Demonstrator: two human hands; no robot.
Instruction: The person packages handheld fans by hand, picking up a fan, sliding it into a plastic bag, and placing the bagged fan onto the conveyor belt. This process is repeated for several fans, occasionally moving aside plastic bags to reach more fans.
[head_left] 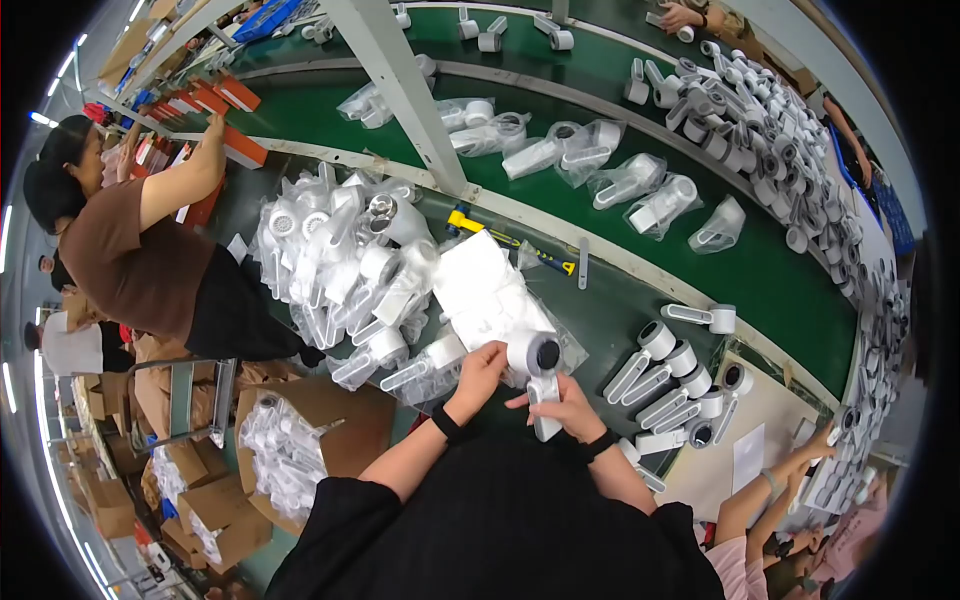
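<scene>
bags: clear plastic bags of white hair dryers (340, 270) are lying heaped on the dark green table (600, 310), left of my hands.
boxes: orange-and-white flat cartons (215, 100) are sitting far left.
dryer: white plastic hair dryer with a dark round end (540, 375) is standing upright, near my chest.
right hand (570, 405): i am gripping its handle.
left hand (480, 368): i am pinching the clear bag film (485, 300) beside the dryer's head.

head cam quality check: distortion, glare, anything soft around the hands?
Head view: strong fisheye, the conveyor belt and its rails bow toward the black rim; even overhead light, soft shadows; glare on the clear bags of the bagged pile; left hand and right hand on the white hair dryer are fairly sharp, the edges smear.
</scene>
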